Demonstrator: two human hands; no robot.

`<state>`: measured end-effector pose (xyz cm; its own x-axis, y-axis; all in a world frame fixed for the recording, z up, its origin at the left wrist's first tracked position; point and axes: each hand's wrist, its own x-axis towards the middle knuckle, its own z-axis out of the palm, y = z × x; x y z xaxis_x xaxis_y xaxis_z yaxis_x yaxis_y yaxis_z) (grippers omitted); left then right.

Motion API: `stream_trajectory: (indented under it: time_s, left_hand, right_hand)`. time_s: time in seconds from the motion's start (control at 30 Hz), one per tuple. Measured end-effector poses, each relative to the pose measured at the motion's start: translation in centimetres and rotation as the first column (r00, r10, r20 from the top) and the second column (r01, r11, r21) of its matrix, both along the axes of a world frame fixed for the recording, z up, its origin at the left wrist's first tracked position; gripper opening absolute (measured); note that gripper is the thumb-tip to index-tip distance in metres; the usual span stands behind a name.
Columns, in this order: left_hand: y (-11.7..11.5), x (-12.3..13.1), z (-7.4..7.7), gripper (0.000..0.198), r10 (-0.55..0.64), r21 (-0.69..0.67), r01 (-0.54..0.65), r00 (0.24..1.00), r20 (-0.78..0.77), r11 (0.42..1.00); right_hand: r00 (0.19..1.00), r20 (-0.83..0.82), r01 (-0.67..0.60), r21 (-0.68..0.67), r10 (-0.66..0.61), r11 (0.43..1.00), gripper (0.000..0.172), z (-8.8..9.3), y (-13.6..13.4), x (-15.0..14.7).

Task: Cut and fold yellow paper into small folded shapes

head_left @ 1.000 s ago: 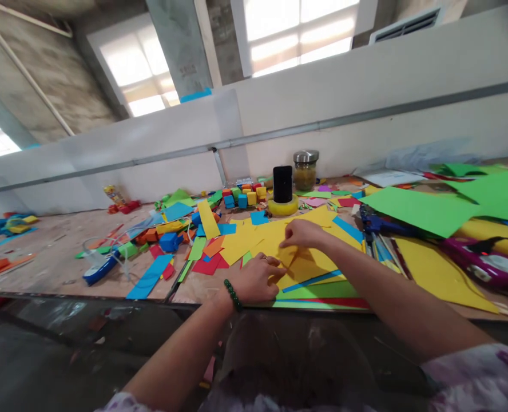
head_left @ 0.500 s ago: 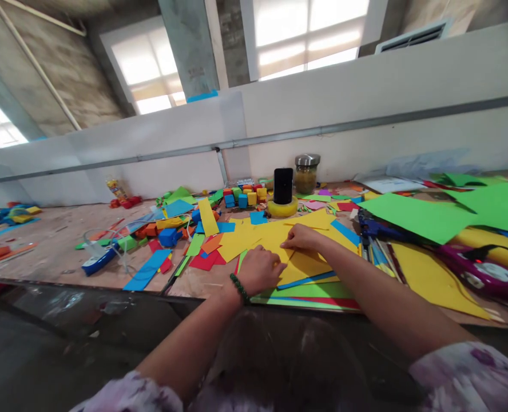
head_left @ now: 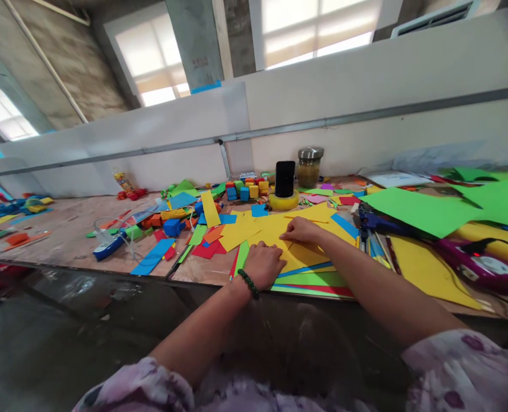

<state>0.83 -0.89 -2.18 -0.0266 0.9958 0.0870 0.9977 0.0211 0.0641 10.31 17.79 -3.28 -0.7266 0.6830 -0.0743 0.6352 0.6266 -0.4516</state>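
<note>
Near the table's front edge, my left hand (head_left: pixel 263 265) lies on the yellow sheets, a green bead bracelet (head_left: pixel 247 282) round its wrist. Its fingers are stretched out over the paper. My right hand (head_left: pixel 304 232) is just beyond it, thumb and fingers pinched together low over the yellow sheet (head_left: pixel 299 256). What sits in that pinch, if anything, is too small to make out. Under the yellow paper, edges of green (head_left: pixel 318 278), blue and red sheets stick out. A narrow yellow strip (head_left: pixel 210 209) leans up to the left.
A phone (head_left: pixel 285 179) stands in a yellow ring (head_left: pixel 283 200), beside a lidded jar (head_left: pixel 309 167). Coloured foam blocks (head_left: pixel 244 193) lie at the back. On the left is a blue-and-white power strip (head_left: pixel 108 245); on the right, a purple device (head_left: pixel 479 264) and large green sheets (head_left: pixel 421 210).
My left hand's fingers have straightened and lie flatter on the yellow paper. My right hand keeps its pinch at nearly the same place. The whole view has shifted slightly.
</note>
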Motion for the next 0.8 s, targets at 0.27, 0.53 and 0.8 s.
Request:
stream_trajectory:
  time_s: [0.27,0.53,0.8]
  left_hand:
    - [3.0,-1.4,1.3,0.042,0.003,-0.034,0.004,0.980,0.199,0.999]
    - [7.4,-7.1,3.2,0.043,0.051,-0.210,0.129,0.730,0.681,0.969]
    - [8.7,-8.4,0.8,0.044,0.112,-0.244,0.323,0.376,0.920,0.914]
  right_hand:
    - [0.962,-0.270,0.017,0.169,0.029,0.985,0.038,2.2,-0.6,2.0]
    - [0.898,-0.418,-0.174,-0.053,0.137,0.983,0.041,3.7,-1.2,2.6]
    - [0.852,-0.520,-0.120,-0.301,-0.057,0.946,0.040,3.8,-1.5,2.9]
